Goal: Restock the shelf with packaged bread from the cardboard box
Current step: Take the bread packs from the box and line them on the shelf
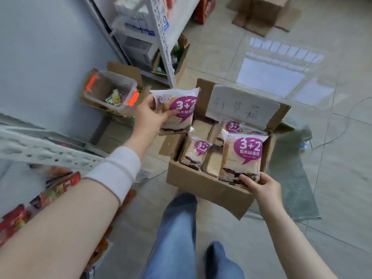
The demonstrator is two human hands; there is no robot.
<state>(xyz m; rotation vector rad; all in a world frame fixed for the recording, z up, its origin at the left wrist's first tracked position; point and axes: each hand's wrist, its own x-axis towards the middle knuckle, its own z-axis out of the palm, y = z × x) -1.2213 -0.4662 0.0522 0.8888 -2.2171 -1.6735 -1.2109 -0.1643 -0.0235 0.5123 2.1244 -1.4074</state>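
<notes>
— Two packs out at once, one in each hand. The left hand point(149, 117) is closed round a bread pack point(177, 110), thumb on its face, holding it up over the left edge of the box point(207, 186). The right hand point(261, 185) pinches a second pack point(242, 158) by its bottom corner, at the near right of the box.

— Is that second one clear of the box?

— Can't tell. It stands upright, its lower edge about level with the rim. If it is still wedged among the other packs point(194, 153), a pull by the corner could tear the wrapper or drag a neighbour out onto the floor point(332, 178).

— And the grip?

— That's my worry. A corner pinch on slick film, with soft bread inside: it may slip, or the slices get squashed if the fingers clamp harder.

— Where's the shelf?

— A white perforated rail point(46, 150) runs by the left forearm, with red snack bags point(58, 188) under it. With both hands full, I'd guess swinging over could knock those bags, or catch the white cuff point(118, 170) on the rail.

— Anything underfoot?

— A grey mat point(296, 190) beside the box, its edge lifted. Easy to trip on while turning.
</notes>
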